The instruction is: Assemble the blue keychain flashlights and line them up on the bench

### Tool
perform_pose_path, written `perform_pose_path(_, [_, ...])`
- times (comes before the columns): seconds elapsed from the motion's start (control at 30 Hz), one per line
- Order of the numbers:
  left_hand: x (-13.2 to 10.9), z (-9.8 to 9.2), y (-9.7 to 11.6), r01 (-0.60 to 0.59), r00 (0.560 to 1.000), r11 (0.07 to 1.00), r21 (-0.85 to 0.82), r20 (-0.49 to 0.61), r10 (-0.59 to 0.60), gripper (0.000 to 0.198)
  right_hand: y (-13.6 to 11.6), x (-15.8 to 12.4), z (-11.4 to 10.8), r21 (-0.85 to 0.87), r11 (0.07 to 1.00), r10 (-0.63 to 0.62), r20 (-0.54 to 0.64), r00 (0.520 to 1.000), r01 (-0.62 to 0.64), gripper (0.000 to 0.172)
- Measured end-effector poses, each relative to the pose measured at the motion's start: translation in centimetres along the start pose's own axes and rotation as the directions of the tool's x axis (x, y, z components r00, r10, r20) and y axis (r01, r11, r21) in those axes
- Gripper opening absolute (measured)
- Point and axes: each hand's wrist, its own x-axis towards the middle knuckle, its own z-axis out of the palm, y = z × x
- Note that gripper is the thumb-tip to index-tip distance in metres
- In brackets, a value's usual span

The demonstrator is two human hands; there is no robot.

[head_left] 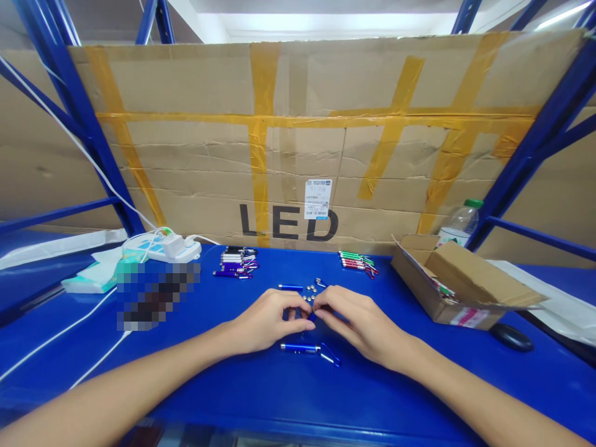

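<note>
My left hand (272, 316) and my right hand (358, 320) meet over the middle of the blue table, fingertips pinched together. Between them shows a small dark-blue part (311, 316), mostly hidden by the fingers. Just beyond the fingertips lie several small silver button cells (311, 288). A blue metal tube (291, 287) rests behind my left hand, and a small silver end piece with a blue clip (320, 282) is behind my right. Nearer to me, below the hands, lies a blue keychain flashlight (300, 348) with a blue carabiner (330, 355).
Black, silver and blue keychain flashlights (235, 261) lie back left; green and red ones (354, 263) back right. An open cardboard box (419, 285), a black mouse (512, 337) and a bottle (460, 223) stand right. A power strip (186, 249) and white cables are left. Taped cardboard (209, 174) closes the back.
</note>
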Motion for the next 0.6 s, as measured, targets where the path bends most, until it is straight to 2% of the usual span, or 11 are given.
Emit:
perform_pose_path(0.2, [0.01,0.01,0.02,-0.007,1.000,1.000,0.004,0.006,0.007,0.026,-0.05,0.03,-0.28,-0.024,0.997,-0.070,0.016,0.997,0.071,0.032])
perform_pose_path(0.43, [0.03,0.06,-0.03,0.034,0.999,0.999,-0.024,-0.023,-0.035,0.018,-0.08,0.20,-0.22,-0.061,0.998,-0.024,-0.015,1.000,0.023,0.020])
perform_pose_path(0.6, [0.04,0.30,-0.05,0.072,0.997,0.993,-0.096,-0.014,-0.073,0.018,0.10,0.15,0.00,-0.052,0.999,-0.012,-0.011,1.000,0.012,0.018])
